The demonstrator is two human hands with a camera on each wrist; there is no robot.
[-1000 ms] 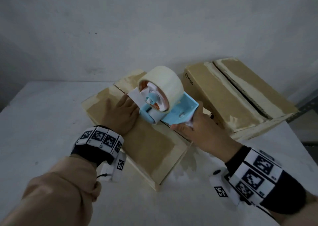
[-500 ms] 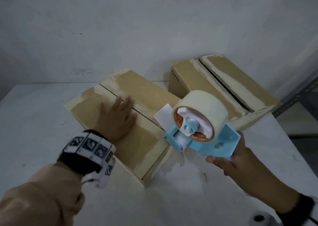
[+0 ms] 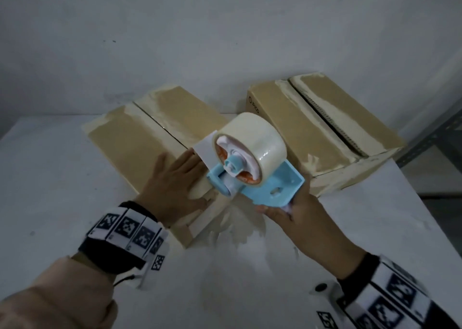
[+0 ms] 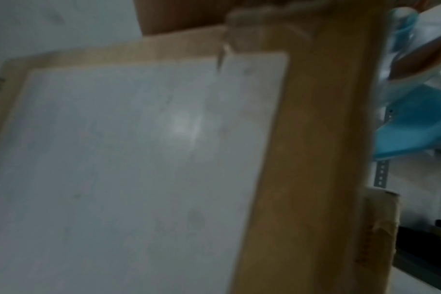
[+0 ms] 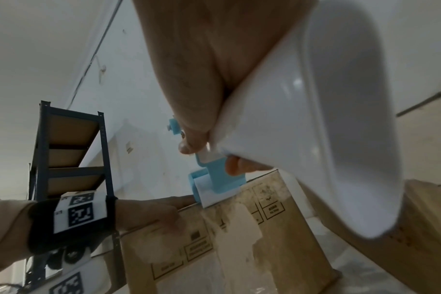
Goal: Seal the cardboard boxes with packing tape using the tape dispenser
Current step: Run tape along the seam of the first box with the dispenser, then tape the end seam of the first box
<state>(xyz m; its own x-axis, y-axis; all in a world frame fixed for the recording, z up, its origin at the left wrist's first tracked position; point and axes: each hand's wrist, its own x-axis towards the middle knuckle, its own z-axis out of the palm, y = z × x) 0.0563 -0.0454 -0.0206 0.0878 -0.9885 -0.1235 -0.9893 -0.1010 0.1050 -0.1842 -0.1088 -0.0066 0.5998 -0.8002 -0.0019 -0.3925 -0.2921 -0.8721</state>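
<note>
The right hand [image 3: 297, 218] had its fingers [image 5: 239, 167] and thumb curled round the white handle of the tape dispenser [image 3: 265, 186], gripping it firmly. The light-blue frame sat tilted at the near end of the near box [image 3: 140, 143], its front roller touching the box's top edge (seen best from the right wrist), with a big pale roll of tape [image 3: 252, 138] mounted on top. The left hand [image 3: 175, 178] lay flat on the lid of that box, fingers [image 3: 185, 159] straight and spread, pressing down just beside the dispenser, thumb near the box's front edge. The centre seam of the lid ran away from the hands toward the wall. A second box [image 3: 322, 118], its flaps rimmed with pale torn tape and a dark gap along its seam, stood to the right, close beside the first. Both rested on a white worktop [image 3: 50, 178]. A dark metal shelf rack [image 5: 71, 151] stood off behind the left wrist.
</note>
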